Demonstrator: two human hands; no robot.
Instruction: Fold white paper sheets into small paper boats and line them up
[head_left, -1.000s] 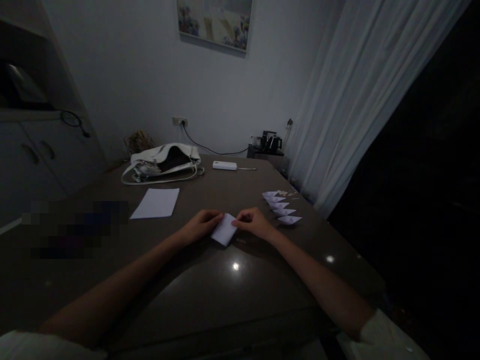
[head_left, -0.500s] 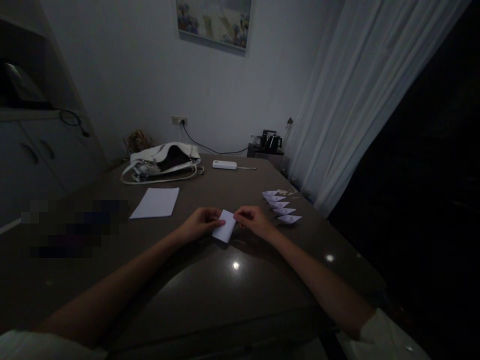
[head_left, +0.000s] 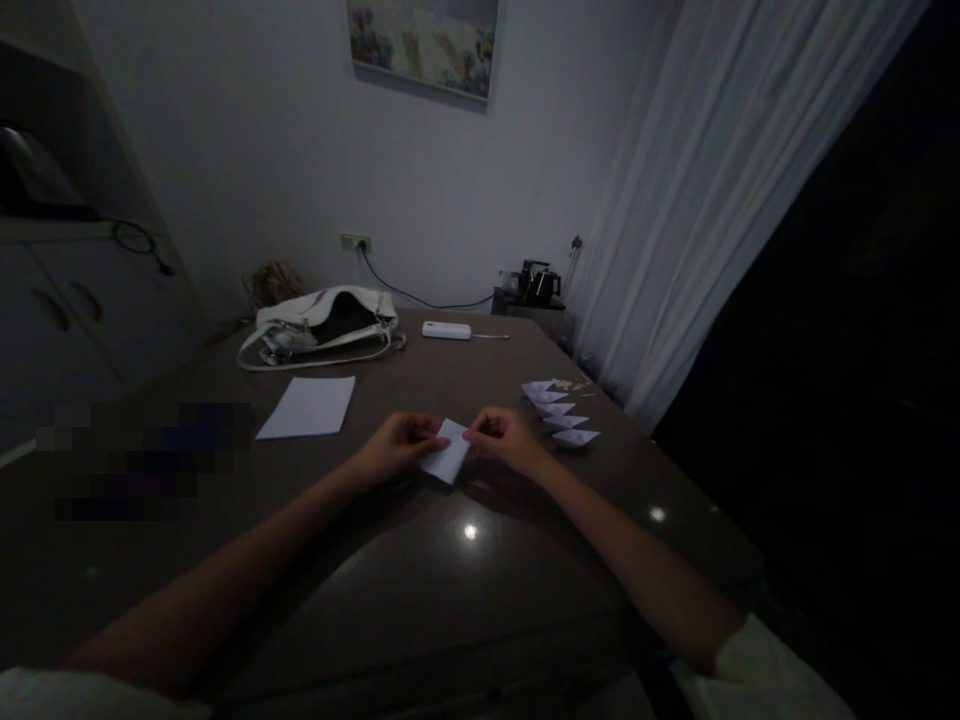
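Note:
A small folded sheet of white paper (head_left: 448,458) is held just over the table, tilted, between both hands. My left hand (head_left: 399,446) pinches its left side, thumb on top and fingers behind. At its upper right edge, my right hand (head_left: 504,438) grips the paper between thumb and fingertips. Several folded paper boats (head_left: 574,438) stand in a row to the right of my right hand. A stack of white paper (head_left: 307,408) lies flat on the left, beyond my left hand.
On the brown table (head_left: 420,590), a white handbag (head_left: 326,322) sits at the back left, with a white power bank (head_left: 446,330) and short cable beside it. Small pale scraps (head_left: 564,384) lie near the boats. A kettle (head_left: 544,286) stands at the far end, by a white curtain (head_left: 637,220).
Both hands keep hold of the folded paper in nearly the same pose. The whole view has shifted slightly; nothing has been let go or picked up.

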